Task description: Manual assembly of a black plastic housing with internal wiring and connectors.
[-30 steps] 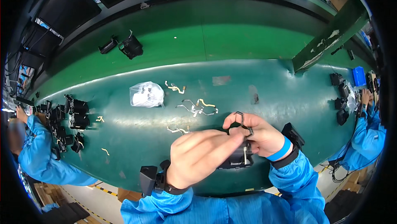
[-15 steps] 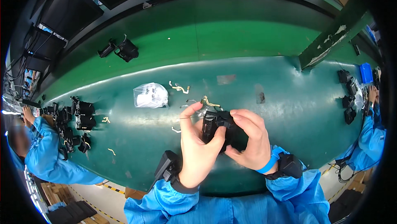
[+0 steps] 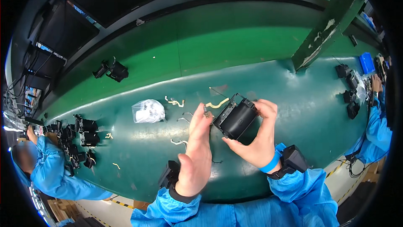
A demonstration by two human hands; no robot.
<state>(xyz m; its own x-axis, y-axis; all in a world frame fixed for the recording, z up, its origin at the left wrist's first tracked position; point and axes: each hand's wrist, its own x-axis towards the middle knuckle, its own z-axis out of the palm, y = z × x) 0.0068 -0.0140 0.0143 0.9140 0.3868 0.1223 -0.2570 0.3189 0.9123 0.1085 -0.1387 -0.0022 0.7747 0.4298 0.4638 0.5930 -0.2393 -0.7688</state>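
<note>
In my right hand (image 3: 256,143) is a black plastic housing (image 3: 238,120), tilted, gripped between thumb and fingers at its right side and lower edge. A thin wire frame and a thin dark wire stick out at its top. My left hand (image 3: 198,151) is just left of the housing, its fingers stretched together and its thumb apart. At its fingertips sits the connector end of a yellowish flex cable (image 3: 218,103), seemingly held between the fingers; the cable's strip reaches right, toward the housing's top. Other flex cables (image 3: 175,101) lie on the table near this hand.
A clear plastic bag with white contents (image 3: 149,111) lies left of my hands. Several black housings (image 3: 86,131) crowd the left side, near a co-worker in blue. Another black part (image 3: 117,71) lies at the back. A green post (image 3: 323,34) and blue bin (image 3: 367,63) stand right.
My left thumb has let go of the black housing, and that hand has straightened. My right hand now holds the housing alone, turned so its broad smooth side shows. The view has shifted.
</note>
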